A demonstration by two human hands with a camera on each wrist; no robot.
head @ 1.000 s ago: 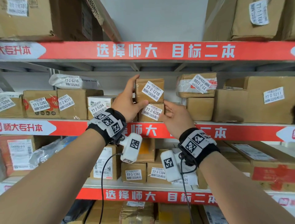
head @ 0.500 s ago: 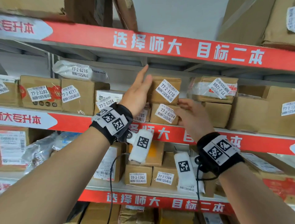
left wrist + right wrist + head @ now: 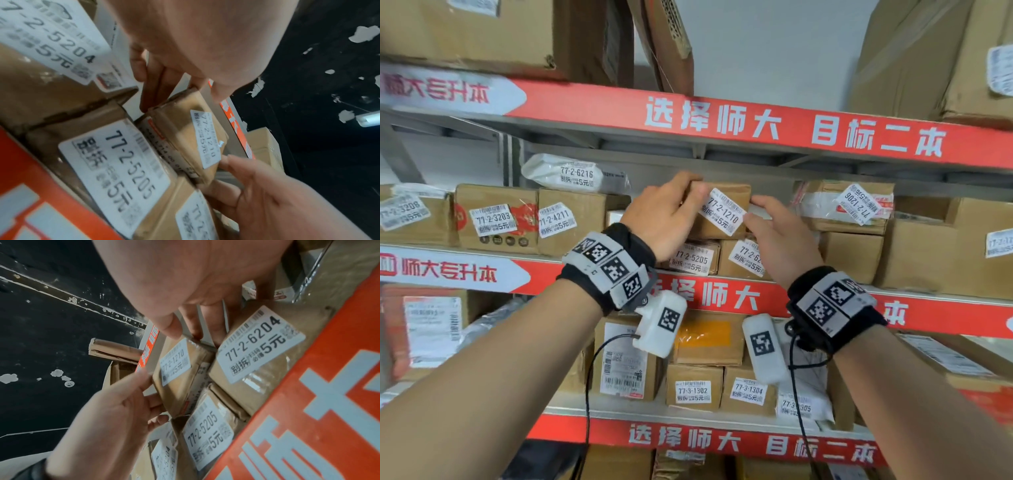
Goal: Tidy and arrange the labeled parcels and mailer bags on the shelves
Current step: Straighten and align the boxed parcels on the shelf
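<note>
A small brown box labelled 77-2-1210 (image 3: 726, 214) sits on top of two boxes, 77-2-5205 (image 3: 692, 259) and 77-2-6204 (image 3: 748, 261), on the middle shelf. My left hand (image 3: 678, 202) grips its upper left corner, fingers over the top and side, thumb on the front. My right hand (image 3: 763, 219) pinches its right edge, thumb tip at the label's corner. The left wrist view shows the box (image 3: 185, 129) between my left hand (image 3: 185, 48) and right hand (image 3: 267, 194). In the right wrist view the box (image 3: 176, 369) lies under my right hand (image 3: 195, 288), with the left hand (image 3: 115, 402) opposite.
A white mailer bag 77-2-6216 (image 3: 575, 174) lies on the boxes to the left. Box 77-2-1206 (image 3: 849, 205) and a large carton (image 3: 945, 246) stand to the right. The red shelf edge (image 3: 722, 294) runs below; small parcels such as 77-3-1302 (image 3: 693, 389) fill the lower shelf.
My left hand went from lying flat against the box's left side to gripping its top corner. My right hand rose from the lower box to the upper box's right edge.
</note>
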